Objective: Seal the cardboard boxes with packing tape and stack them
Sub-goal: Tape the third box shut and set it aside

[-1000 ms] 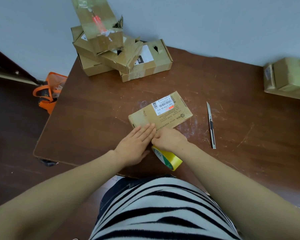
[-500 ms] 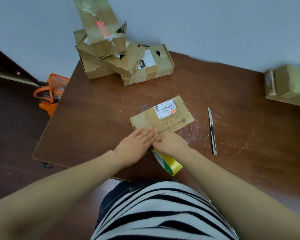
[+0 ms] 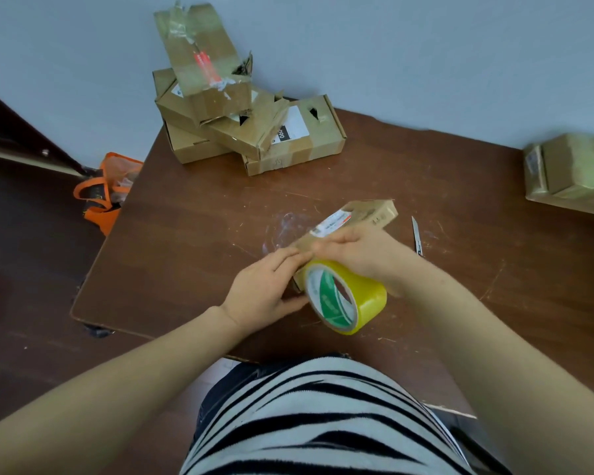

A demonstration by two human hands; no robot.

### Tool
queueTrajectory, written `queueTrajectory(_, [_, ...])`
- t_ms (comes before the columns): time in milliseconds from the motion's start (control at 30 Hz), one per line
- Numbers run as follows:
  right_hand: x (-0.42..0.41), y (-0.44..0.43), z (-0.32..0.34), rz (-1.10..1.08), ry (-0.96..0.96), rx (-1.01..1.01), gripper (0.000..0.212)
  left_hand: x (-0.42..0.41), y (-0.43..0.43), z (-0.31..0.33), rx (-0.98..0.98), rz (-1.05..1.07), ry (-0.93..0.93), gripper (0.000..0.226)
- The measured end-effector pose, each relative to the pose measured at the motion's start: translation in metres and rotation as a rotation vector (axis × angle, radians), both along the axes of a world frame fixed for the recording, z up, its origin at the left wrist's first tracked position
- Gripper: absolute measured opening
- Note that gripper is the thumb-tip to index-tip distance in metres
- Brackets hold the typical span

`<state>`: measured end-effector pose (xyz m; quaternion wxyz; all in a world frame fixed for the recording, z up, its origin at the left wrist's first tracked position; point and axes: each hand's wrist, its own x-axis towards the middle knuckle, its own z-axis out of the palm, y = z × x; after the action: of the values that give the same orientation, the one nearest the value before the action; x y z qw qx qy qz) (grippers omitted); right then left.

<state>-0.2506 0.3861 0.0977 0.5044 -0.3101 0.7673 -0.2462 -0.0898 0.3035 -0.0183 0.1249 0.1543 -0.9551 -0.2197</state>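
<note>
Small brown cardboard box (image 3: 371, 214) has tilted up: left hand (image 3: 264, 289) pinches its end, right hand (image 3: 364, 255) grips yellow tape roll (image 3: 367, 303) (probably to wrap underneath).

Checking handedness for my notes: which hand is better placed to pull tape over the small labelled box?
Right. The right hand grips the yellow tape roll at the small brown cardboard box; the left hand holds the box's near end.
</note>
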Motion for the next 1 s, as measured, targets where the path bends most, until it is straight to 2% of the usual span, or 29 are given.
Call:
queueTrajectory(33, [-0.002,-0.002,0.007,-0.048,-0.060,-0.033,0.013,-0.001,0.003,0.005,0.028,0.031,0.036,0.051])
queueTrajectory(67, [-0.004,-0.004,0.012,-0.077,-0.114,-0.068,0.014,-0.002,0.005,0.011,0.092,0.063,0.048,0.049])
queueTrajectory(133, [-0.005,-0.007,0.015,-0.123,-0.210,-0.135,0.031,-0.005,0.001,0.019,0.217,0.149,0.076,0.049])
queueTrajectory(233, [-0.001,-0.006,0.014,-0.191,-0.226,-0.292,0.045,-0.007,-0.004,0.017,0.195,0.190,0.065,0.052])
queueTrajectory(367, [0.013,0.002,0.002,-0.107,-0.116,-0.435,0.029,-0.004,-0.016,0.013,0.243,0.239,0.051,0.059])
queueTrajectory(433, [0.019,0.012,-0.008,-0.098,-0.053,-0.430,0.020,-0.003,-0.022,0.013,0.280,0.282,0.007,0.054])
queueTrajectory(533, [0.023,0.028,-0.024,-0.150,-0.085,-0.411,0.016,-0.001,-0.024,0.011,0.319,0.269,-0.064,0.061])
queueTrajectory(667, [0.021,0.031,-0.036,-0.155,-0.098,-0.385,0.013,0.003,-0.023,0.012,0.446,0.264,-0.050,0.041])
queueTrajectory(733, [0.018,0.024,-0.035,-0.203,-0.147,-0.363,0.016,0.004,-0.027,0.015,0.565,0.241,-0.069,0.034])
queueTrajectory(800, [0.014,0.011,-0.032,-0.220,-0.159,-0.345,0.017,0.003,-0.031,0.019,0.871,0.285,-0.091,0.033])
queueTrajectory(867, [0.010,-0.006,-0.033,-0.194,-0.096,-0.304,0.018,0.003,-0.034,0.021,1.282,0.405,-0.065,0.042])
queueTrajectory(900, [0.010,-0.016,-0.036,-0.173,-0.047,-0.272,0.018,0.005,-0.036,0.018,1.345,0.444,-0.044,0.052])
queueTrajectory(933, [0.009,-0.025,-0.041,-0.153,0.001,-0.236,0.019,0.008,-0.038,0.017,1.298,0.447,-0.042,0.065])
queueTrajectory(1000, [0.009,-0.042,-0.053,-0.144,0.043,-0.186,0.021,0.014,-0.040,0.010,1.050,0.365,-0.132,0.092])
